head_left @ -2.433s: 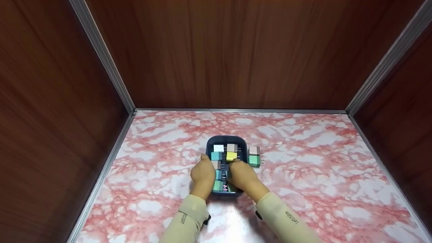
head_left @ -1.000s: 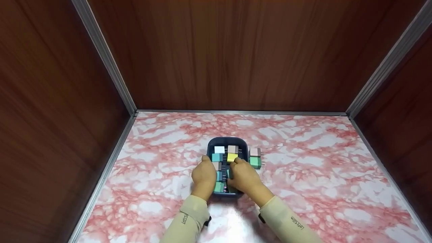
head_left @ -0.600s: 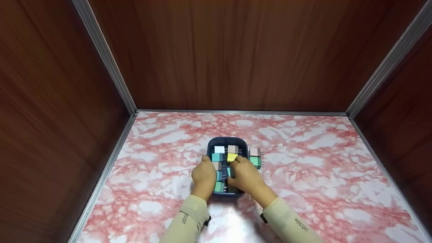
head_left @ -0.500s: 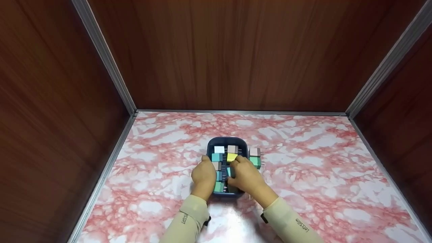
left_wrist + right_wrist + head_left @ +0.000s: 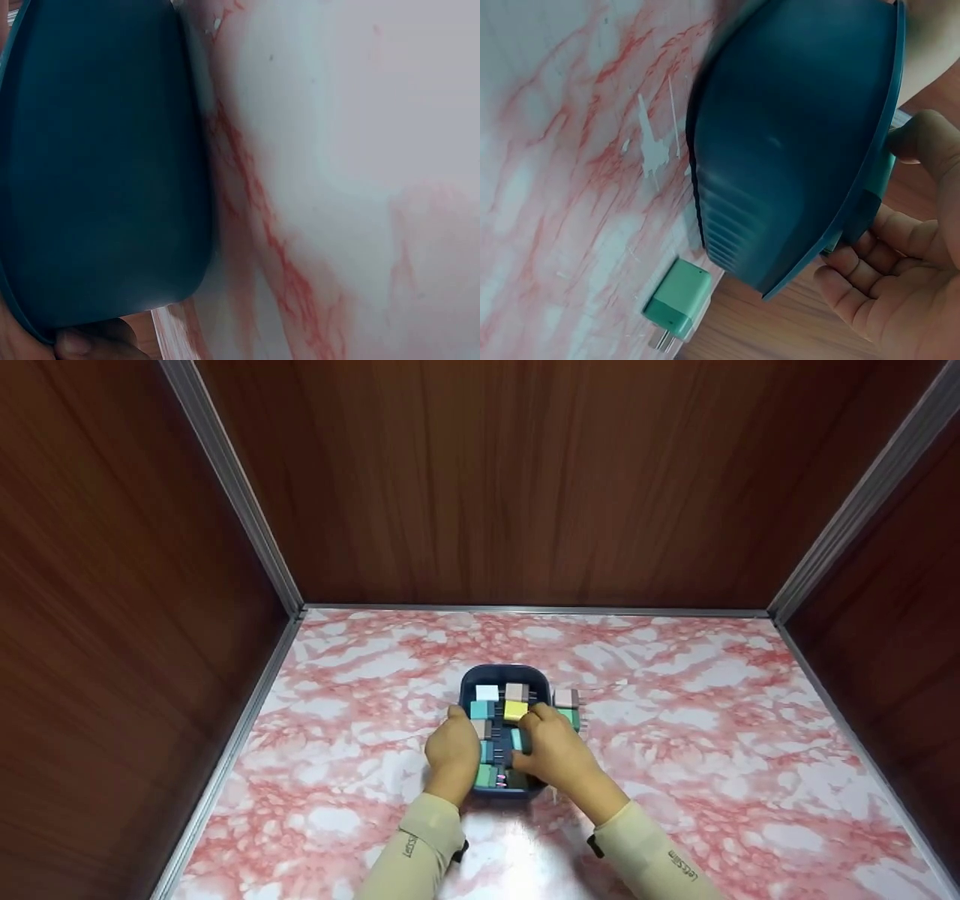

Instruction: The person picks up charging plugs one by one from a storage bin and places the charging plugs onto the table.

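A dark blue plastic bin (image 5: 504, 671) stands on the table with several charger plugs in two rows inside. My left hand (image 5: 452, 748) grips its left wall, fingers (image 5: 97, 343) curled round the outside in the left wrist view. Over the bin's right side, my right hand (image 5: 553, 751) pinches a teal charger plug (image 5: 879, 178) between thumb and fingers, at the rim. Ahead of that hand lie a yellow plug (image 5: 515, 710) and a pinkish plug (image 5: 516, 691). The left row has a white plug (image 5: 487, 692), a teal plug (image 5: 481, 709) and others, partly covered by my left hand.
Outside the bin's right wall, a pinkish plug (image 5: 565, 698) and a green plug (image 5: 681, 294) lie side by side on the marbled red-and-white table (image 5: 720, 735). Dark wooden panels (image 5: 495, 487) with metal edge strips enclose the back and sides.
My right hand has shifted right and slightly up with the teal charger plug, which now shows between thumb and fingers. The left hand and the bin stay about where they were.
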Demonstrator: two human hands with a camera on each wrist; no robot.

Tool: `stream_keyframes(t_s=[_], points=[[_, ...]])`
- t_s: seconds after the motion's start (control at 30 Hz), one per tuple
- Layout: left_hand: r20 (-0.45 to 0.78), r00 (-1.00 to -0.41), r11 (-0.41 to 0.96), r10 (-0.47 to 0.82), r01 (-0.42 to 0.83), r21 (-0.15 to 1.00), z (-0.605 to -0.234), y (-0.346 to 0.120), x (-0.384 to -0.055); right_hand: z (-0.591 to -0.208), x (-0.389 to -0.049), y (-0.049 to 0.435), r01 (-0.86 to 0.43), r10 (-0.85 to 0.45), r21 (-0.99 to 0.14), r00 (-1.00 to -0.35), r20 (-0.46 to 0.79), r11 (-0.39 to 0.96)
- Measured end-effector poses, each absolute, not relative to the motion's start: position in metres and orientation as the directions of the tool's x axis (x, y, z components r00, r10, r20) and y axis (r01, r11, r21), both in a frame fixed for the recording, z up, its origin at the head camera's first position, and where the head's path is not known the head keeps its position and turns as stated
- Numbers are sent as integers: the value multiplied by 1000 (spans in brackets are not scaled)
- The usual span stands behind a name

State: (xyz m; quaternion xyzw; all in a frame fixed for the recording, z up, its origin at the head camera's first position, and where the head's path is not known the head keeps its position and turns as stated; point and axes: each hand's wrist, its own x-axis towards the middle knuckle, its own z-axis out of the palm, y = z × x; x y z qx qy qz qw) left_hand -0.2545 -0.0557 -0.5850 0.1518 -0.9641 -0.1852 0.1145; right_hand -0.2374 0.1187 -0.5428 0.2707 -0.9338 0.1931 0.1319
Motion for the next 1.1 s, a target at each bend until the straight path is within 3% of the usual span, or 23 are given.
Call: stream_keyframes(t_s=[0.27, 0.57, 1.1], points=[[218, -915, 895, -339, -242, 375, -585, -54, -253, -539, -235, 127, -533, -436, -315, -837, 329, 786], [150, -930, 886, -336, -258, 386, -583, -56, -256, -535, -234, 132, -505, -396, -362, -855, 336, 784], [138, -935, 885, -326, -251, 392, -582, -56, -253, -534, -231, 145, -458, -357, -334, -876, 323, 824]])
